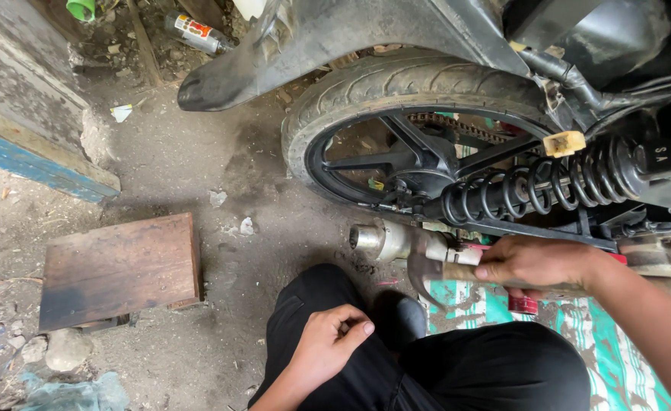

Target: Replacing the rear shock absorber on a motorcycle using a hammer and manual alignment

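My right hand (537, 262) grips the wooden handle of a claw hammer (427, 275). The hammer's metal head sits just under the rear end of the motorcycle's silver exhaust muffler (381, 240). My left hand (332, 339) rests on my left knee in black trousers, fingers loosely curled with nothing in them. Above the muffler are the black rear wheel (396, 80) with its chain, and a black coil shock absorber (541, 186).
A dark wooden board (119, 266) lies on the dirt floor to the left. A spray can (197, 32) and a green cup (82, 7) lie at the far top. A teal patterned mat (617, 358) is under the bike. A blue-edged concrete step (31, 164) stands at left.
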